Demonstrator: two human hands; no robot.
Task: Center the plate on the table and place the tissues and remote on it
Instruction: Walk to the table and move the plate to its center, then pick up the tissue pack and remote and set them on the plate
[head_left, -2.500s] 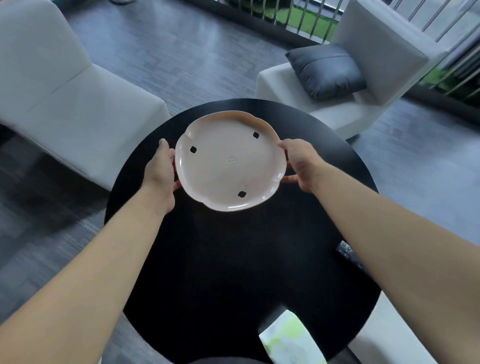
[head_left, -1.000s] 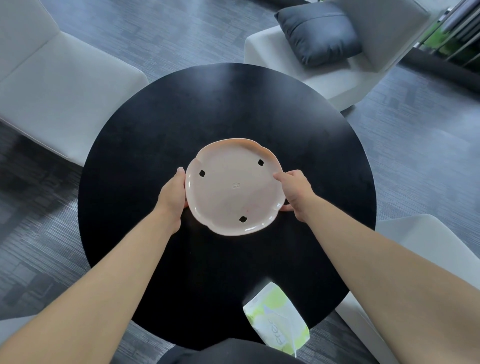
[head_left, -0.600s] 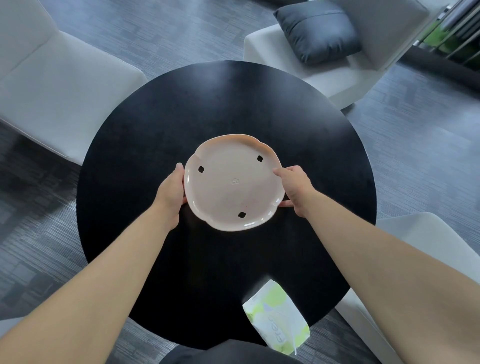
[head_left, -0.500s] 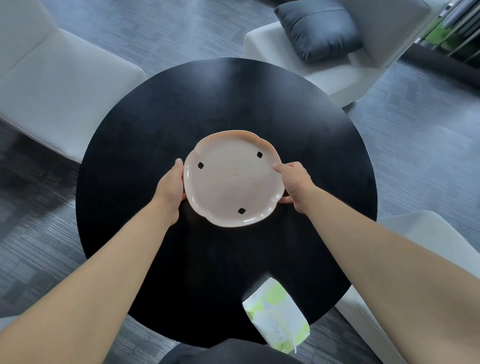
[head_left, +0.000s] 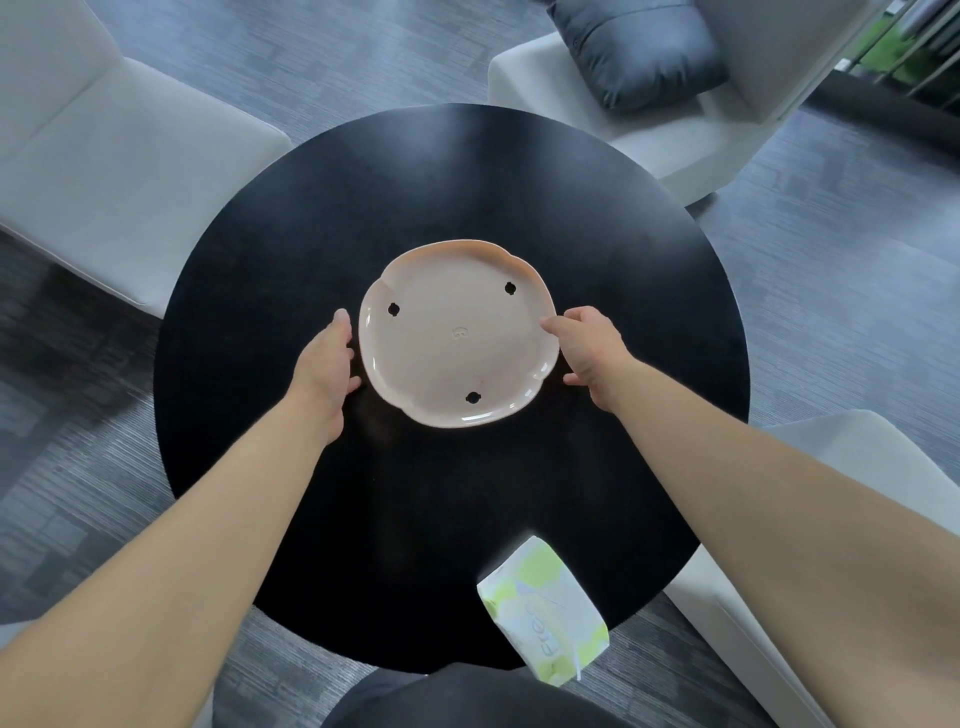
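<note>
The pale pink scalloped plate (head_left: 457, 332), with three small dark holes in it, lies flat near the middle of the round black table (head_left: 291, 249). My left hand (head_left: 326, 358) sits just off the plate's left rim, fingers loose, with a thin dark gap between them and the rim. My right hand (head_left: 589, 351) is at the right rim, its forefinger over the edge and its thumb beside it. A white and green tissue pack (head_left: 543, 613) lies at the table's near edge, right of centre. No remote shows; my right forearm covers the table's right side.
Three white armchairs stand around the table: one at far left (head_left: 104, 156), one at far right (head_left: 675, 140) carrying a dark grey cushion (head_left: 639, 47), one at near right (head_left: 852, 467). The floor is grey carpet. My dark-clothed lap shows at the bottom edge.
The plate was drawn from the table's far side to its middle and set down. My left hand has come off the rim; the right stays on it.
</note>
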